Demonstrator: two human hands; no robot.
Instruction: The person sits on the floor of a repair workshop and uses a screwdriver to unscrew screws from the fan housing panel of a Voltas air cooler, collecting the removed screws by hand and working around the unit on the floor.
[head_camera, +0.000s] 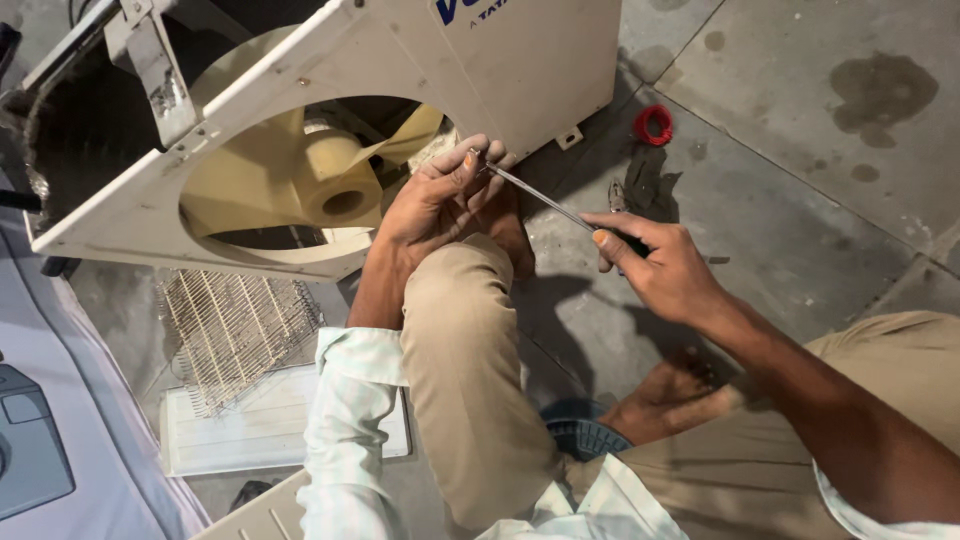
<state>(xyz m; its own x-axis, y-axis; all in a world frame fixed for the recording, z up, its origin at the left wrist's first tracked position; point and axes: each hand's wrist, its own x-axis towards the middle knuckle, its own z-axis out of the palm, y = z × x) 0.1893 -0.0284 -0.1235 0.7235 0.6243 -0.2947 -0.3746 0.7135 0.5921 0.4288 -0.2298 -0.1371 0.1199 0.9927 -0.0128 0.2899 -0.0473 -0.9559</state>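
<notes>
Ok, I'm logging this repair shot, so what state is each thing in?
Left hand: fingers pinched around the screwdriver tip at the casing edge.
Right hand: closed on the screwdriver handle.
Screwdriver: held level between both hands.
White casing: tilted on the floor, front grille off, fan exposed.
Fan: uncovered.
Wire grille: removed, lying on the floor.

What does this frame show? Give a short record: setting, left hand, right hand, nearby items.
setting: white outdoor air-conditioner unit on a grey tiled floor, cream fan exposed
left hand: at the unit's front panel, steadying the screwdriver tip
right hand: grips the screwdriver handle
nearby: wire grille, red wire coil, pliers
</notes>
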